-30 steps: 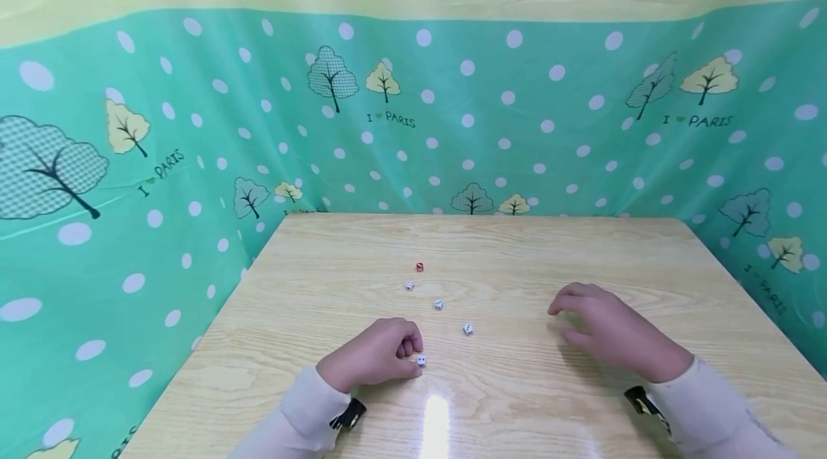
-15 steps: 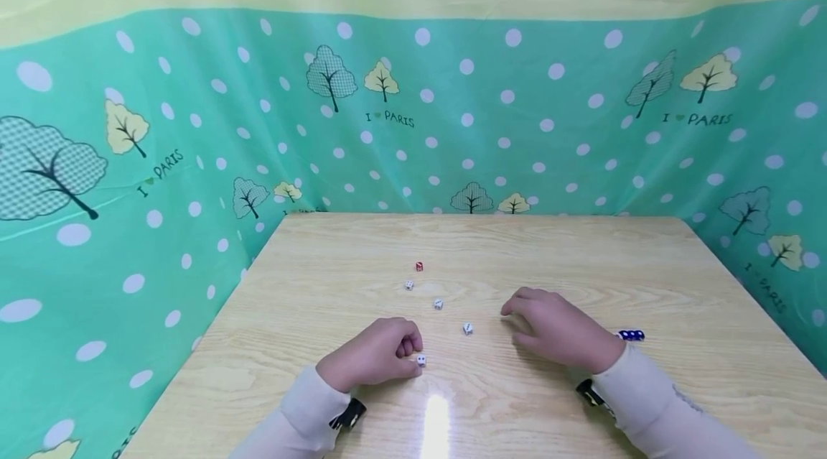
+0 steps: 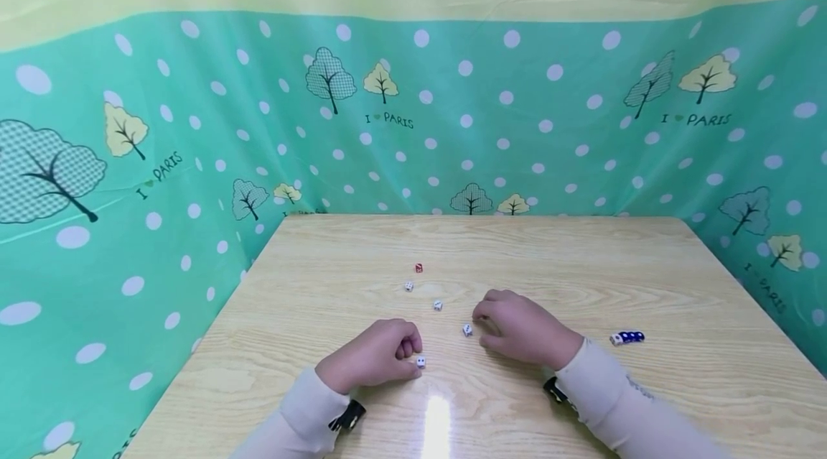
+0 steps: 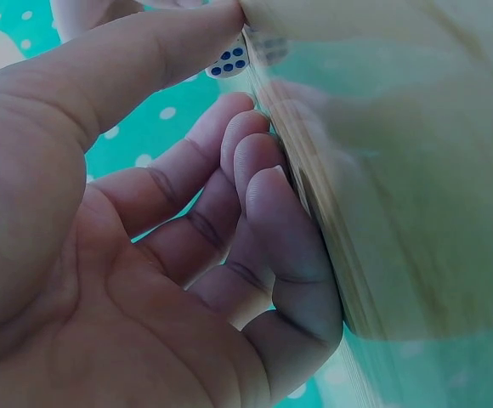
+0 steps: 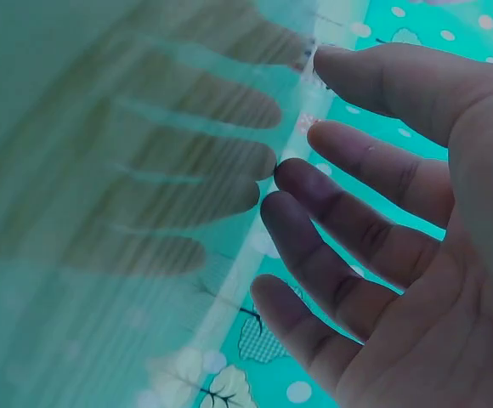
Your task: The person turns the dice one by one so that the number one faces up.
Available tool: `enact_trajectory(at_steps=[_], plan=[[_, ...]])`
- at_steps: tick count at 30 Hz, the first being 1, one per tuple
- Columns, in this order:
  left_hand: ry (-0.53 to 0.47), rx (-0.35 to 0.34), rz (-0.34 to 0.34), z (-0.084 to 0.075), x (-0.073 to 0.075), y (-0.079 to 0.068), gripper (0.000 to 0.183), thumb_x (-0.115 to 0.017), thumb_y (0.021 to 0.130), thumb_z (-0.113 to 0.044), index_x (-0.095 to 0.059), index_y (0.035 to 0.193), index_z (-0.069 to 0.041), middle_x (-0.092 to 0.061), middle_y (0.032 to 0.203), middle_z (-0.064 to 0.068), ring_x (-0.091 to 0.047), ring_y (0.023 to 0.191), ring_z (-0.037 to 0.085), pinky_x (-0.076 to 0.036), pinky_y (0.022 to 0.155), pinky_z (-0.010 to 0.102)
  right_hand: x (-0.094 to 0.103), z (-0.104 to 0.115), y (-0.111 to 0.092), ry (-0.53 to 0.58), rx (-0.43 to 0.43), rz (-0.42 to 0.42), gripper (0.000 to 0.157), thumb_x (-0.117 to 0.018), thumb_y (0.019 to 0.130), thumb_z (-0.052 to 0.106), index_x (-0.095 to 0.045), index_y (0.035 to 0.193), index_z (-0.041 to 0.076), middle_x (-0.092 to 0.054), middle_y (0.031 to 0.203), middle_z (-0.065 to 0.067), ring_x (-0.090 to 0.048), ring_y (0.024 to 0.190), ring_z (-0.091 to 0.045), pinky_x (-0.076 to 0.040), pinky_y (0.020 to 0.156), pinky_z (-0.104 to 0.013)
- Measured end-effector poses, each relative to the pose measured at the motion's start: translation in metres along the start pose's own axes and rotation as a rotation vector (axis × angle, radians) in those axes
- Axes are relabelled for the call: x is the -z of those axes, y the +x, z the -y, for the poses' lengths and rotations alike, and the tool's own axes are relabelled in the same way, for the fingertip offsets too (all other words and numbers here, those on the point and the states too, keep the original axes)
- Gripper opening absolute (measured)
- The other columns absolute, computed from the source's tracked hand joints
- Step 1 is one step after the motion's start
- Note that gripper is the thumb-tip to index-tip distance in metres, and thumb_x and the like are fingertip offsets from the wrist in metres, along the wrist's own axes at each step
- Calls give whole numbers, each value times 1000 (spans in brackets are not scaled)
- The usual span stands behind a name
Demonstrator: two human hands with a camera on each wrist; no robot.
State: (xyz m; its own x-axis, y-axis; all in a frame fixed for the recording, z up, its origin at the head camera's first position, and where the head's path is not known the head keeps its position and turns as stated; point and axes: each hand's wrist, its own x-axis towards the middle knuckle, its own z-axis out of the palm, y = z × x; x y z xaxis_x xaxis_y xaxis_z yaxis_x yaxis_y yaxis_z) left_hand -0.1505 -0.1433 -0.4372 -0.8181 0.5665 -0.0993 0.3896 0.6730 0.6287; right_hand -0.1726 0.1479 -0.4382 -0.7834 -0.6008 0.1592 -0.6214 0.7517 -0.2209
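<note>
In the head view my left hand rests on the table with loosely curled fingers. A white die sits at its thumb tip, and the left wrist view shows this die's blue pips just past the thumb; whether they touch I cannot tell. My right hand is spread over the table, thumb and fingers parted, holding nothing. Close to its fingertips lies another white die. Farther off, two white dice, a middle one and a back one, form a slanting line with a red die.
Right of my right arm, a short row holds a white die and blue dice set against each other. The pale wooden table is bordered by a green dotted curtain at the back and sides.
My right hand has moved left across the table, up to the nearest white die. The row of blue and white dice has come into sight behind it. My left hand has stayed put.
</note>
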Motion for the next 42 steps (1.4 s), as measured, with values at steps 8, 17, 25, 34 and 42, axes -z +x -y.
enact_trajectory(at_steps=[8,17,25,34,42], plan=[[-12,6,-1,-1,0,-1,24,-87,82,-16,-67,95,-13,-63,84,-2,-56,77,10,-48,72,23,-2,11,10,-18,24,-14,17,-83,86,23,-77,100,17,-65,95,6,-57,84,-9,-55,76,-31],[-6,-1,-1,0,1,0,24,-87,82,-16,-67,95,-12,-62,84,-2,-55,77,10,-48,72,22,-4,12,15,-26,43,-33,8,-83,86,19,-76,90,20,-64,90,8,-53,80,-8,-52,70,-27],[-8,-3,-5,0,0,0,24,-87,82,-16,-67,95,-12,-61,84,-2,-55,78,10,-48,72,22,0,15,9,-26,25,-25,9,-84,85,19,-76,88,20,-64,90,8,-53,81,-8,-51,69,-26],[-4,-9,-5,2,-1,0,24,-86,83,-17,-67,95,-13,-61,85,-2,-55,79,10,-48,73,22,2,7,-11,-58,44,-48,9,-84,86,23,-75,87,23,-64,90,11,-56,83,-6,-54,73,-27],[2,-10,-4,3,-1,0,24,-86,83,-18,-67,95,-13,-61,85,-3,-55,79,9,-48,73,22,10,5,-32,-36,24,-36,10,-84,86,22,-74,87,23,-64,91,12,-56,83,-4,-54,73,-27]])
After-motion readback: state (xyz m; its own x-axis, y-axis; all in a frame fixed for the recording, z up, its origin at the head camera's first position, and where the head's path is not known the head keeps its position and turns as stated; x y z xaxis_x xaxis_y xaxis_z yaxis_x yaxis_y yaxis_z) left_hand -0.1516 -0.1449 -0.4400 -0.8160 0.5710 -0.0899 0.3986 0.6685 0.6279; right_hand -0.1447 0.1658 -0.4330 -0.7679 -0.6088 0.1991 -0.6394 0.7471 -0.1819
